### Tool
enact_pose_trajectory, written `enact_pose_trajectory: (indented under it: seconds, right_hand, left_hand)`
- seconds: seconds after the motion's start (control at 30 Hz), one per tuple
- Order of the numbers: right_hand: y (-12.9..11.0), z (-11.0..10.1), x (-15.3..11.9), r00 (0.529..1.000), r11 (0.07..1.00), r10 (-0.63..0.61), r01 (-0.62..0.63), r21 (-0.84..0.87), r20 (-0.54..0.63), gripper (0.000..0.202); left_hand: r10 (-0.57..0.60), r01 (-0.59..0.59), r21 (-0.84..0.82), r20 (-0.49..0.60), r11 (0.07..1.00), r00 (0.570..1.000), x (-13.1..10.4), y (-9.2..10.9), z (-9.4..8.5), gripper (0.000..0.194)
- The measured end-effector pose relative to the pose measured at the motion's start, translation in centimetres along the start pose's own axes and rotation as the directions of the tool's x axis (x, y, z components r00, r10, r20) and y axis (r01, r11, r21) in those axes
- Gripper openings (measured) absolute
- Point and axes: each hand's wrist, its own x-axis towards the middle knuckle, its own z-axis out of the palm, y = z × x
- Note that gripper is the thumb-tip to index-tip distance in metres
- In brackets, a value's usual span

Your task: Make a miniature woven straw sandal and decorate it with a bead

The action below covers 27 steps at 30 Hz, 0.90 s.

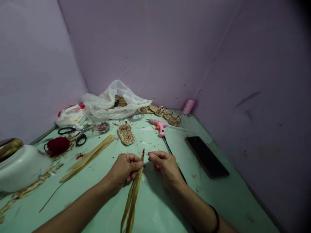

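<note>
My left hand (128,167) pinches a bundle of dry, flat straw strips (133,197) close to its upper end, where red yarn (143,151) is wrapped round the tip. The strips hang down toward the front of the table. Just right of the tip, my right hand (164,163) is closed, thumb against forefinger; whatever lies between them is too small to make out. Beyond my hands sits a small woven straw sole (126,134) with a red bead at its top.
A pink glue gun (159,126) with a black cord and a phone (206,157) lie right. Left are scissors (81,139), red yarn ball (57,145), more straw (89,158), a bead container (103,127) and white pot (24,168). Behind are a plastic bag (104,103) and woven pieces (172,119).
</note>
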Motion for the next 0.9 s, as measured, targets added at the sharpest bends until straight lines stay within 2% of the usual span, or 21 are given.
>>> enact_pose_trajectory:
  seconds: [0.07, 0.2, 0.27, 0.33, 0.4, 0.47, 0.7, 0.9]
  right_hand:
    - [0.1, -0.1, 0.1, 1.0, 1.0, -0.02, 0.019, -0.02, -0.024, 0.022]
    - [0.4, -0.1, 0.1, 0.999, 0.997, 0.013, -0.015, -0.07, -0.03, 0.043]
    - [0.5, 0.0, 0.1, 1.0, 0.997, 0.014, -0.013, -0.082, 0.009, 0.042]
    - [0.5, 0.2, -0.1, 0.995, 0.996, 0.015, -0.006, -0.09, 0.101, 0.037]
    - [0.5, 0.3, -0.2, 0.979, 0.993, 0.05, -0.027, -0.116, 0.197, 0.036]
    - [0.6, 0.4, -0.2, 0.965, 0.99, 0.089, -0.059, -0.124, 0.245, 0.036]
    - [0.9, 0.3, 0.1, 0.95, 0.988, 0.151, -0.14, -0.059, 0.273, 0.04]
    - [1.0, 0.2, 0.0, 0.932, 0.987, 0.159, -0.142, -0.075, 0.326, 0.038]
  left_hand:
    - [0.008, -0.008, -0.006, -0.001, 1.0, 1.0, 0.0, -0.1, 0.0, 0.029]
    - [0.005, -0.005, -0.053, 0.005, 0.999, 1.0, -0.1, -0.2, 0.0, 0.03]
    - [-0.006, 0.006, -0.067, 0.005, 0.998, 1.0, -0.2, -0.1, 0.0, 0.029]
    - [-0.023, 0.022, -0.058, -0.013, 0.998, 1.0, -0.3, -0.1, 0.1, 0.027]
    - [-0.028, 0.027, -0.034, -0.037, 0.999, 0.999, -0.4, -0.1, 0.2, 0.023]
    - [-0.021, 0.021, -0.007, -0.041, 1.0, 0.999, -0.4, -0.2, 0.3, 0.018]
    - [0.002, 0.0, -0.039, 0.065, 0.999, 0.998, 0.0, -0.4, -0.1, 0.02]
    - [-0.05, 0.056, -0.063, 0.093, 0.996, 0.994, -0.3, 0.4, -0.3, 0.02]
